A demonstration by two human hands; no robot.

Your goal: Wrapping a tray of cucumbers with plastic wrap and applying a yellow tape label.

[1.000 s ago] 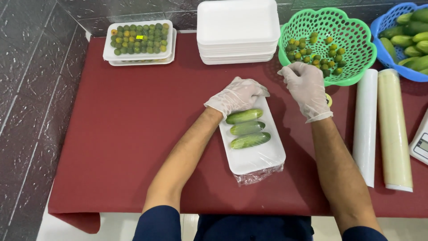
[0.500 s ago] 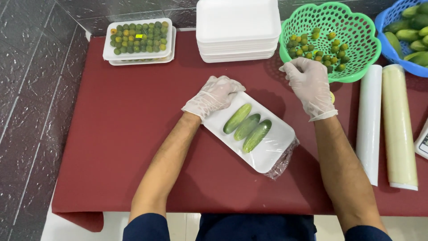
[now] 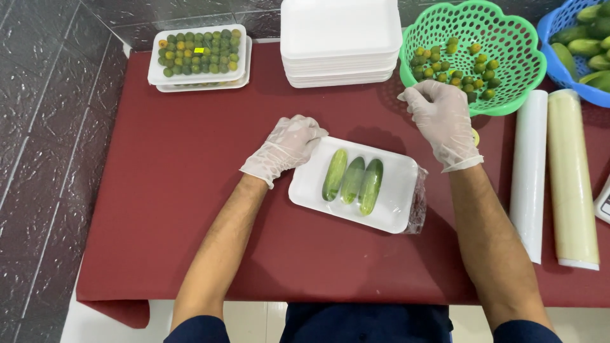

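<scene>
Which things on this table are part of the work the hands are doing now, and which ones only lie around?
In use:
left hand
right hand
white foam tray
three cucumbers
plastic wrap

Lying about:
stack of empty trays
packed tray of small fruits
green basket
two rolls
blue basket

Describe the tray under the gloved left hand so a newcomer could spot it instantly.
On the dark red table, find the white foam tray lying mid-table, with the left hand on its corner. Unlike the bare stack of trays behind it, it carries three cucumbers side by side.
</scene>
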